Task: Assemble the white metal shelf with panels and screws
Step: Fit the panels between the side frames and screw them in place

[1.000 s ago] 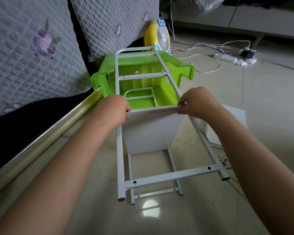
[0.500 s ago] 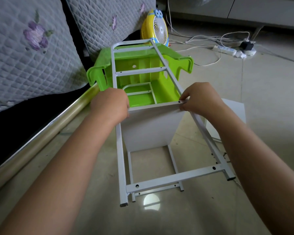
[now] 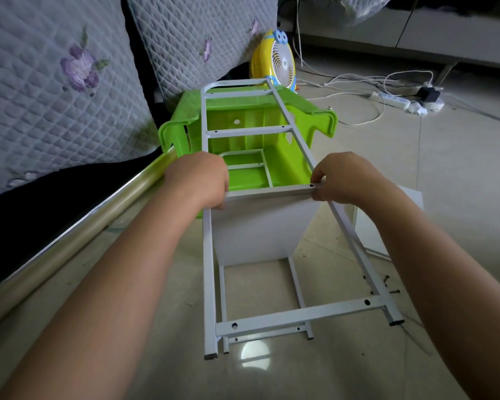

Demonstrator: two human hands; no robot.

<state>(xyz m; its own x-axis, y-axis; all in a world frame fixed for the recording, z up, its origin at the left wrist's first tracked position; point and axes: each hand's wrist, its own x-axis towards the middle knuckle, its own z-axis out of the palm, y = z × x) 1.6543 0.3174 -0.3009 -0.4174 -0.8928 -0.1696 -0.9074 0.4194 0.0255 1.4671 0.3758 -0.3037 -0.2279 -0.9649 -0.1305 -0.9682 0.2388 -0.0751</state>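
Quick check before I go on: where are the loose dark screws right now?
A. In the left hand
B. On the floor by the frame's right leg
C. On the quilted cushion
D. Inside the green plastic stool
B: the dark screws lie on the tiled floor beside the right leg of the white metal frame, near its lower crossbar; none show in the green stool.

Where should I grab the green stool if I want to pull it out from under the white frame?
Probably by the handle lip on the green stool's right side, coming from the right. That lip sticks out clear of the white frame, which lies across the stool's open top, so reaching down from above is blocked. The left lip sits close to the cushions. Both hands are now on the frame and panel.
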